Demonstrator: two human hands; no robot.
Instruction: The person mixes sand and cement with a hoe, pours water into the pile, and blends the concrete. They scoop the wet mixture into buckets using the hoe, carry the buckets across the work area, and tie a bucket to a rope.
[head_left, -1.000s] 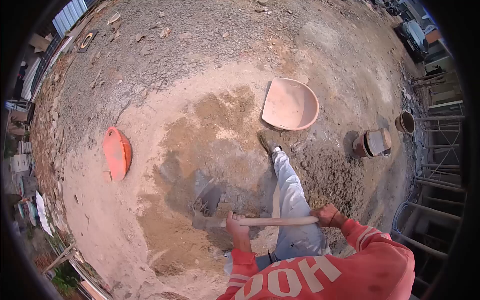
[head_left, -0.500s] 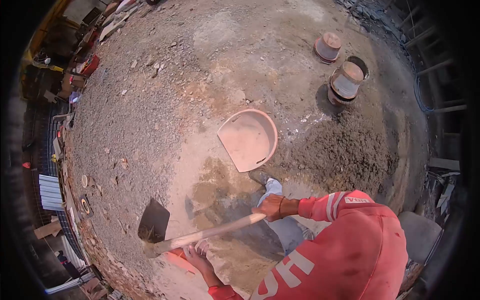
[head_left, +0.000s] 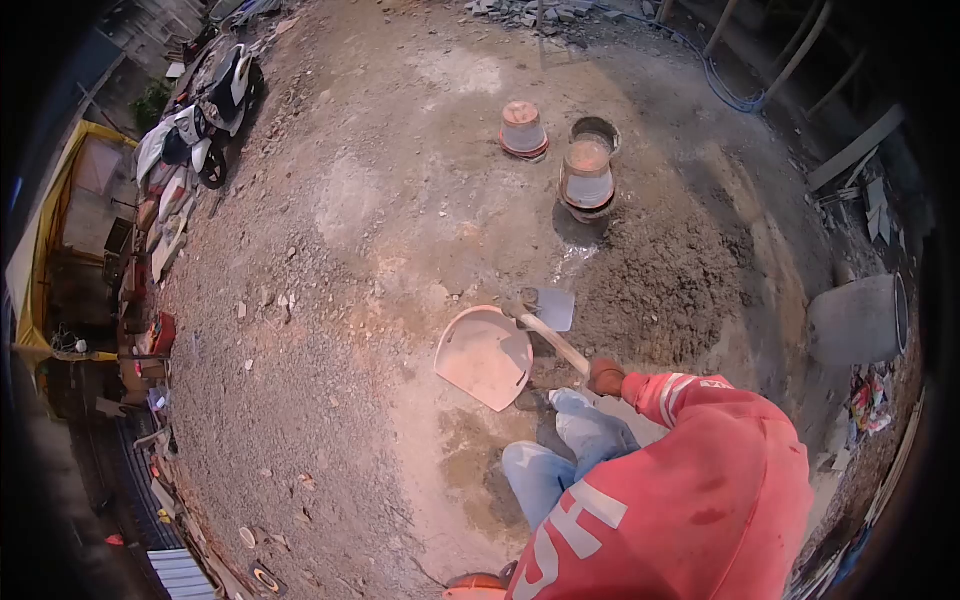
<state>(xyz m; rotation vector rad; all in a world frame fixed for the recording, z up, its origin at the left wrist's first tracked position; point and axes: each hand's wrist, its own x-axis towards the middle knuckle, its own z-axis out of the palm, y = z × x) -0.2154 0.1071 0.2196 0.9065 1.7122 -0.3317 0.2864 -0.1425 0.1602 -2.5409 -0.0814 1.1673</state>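
Gripping the hoe (head_left: 560,346) near its handle's end, the R hand (head_left: 605,378) is wrapped round the wood in the head view; holding it that far back prob. lets the blade (head_left: 556,308) reach past the feet w/o a step. From that hand, the blade is at approx. 11 o'clock, btwn the pale basin (head_left: 484,352) at 9 and the lumpy grey heap (head_left: 665,285) at 1; can't tell if it touches the ground. Pale basin lies flat just beside the shoe (head_left: 533,399), straight edge toward 7, prob. set there to be w/in tool's reach. L hand can't be made out past the sweatshirt (head_left: 680,490), so can't tell its grip. Orange basin (head_left: 476,582) pokes in at 7. Bkts (head_left: 588,182) stand at 12, beyond the heap's near side, prob. grouped to leave footing; another stack (head_left: 522,126) at 11.
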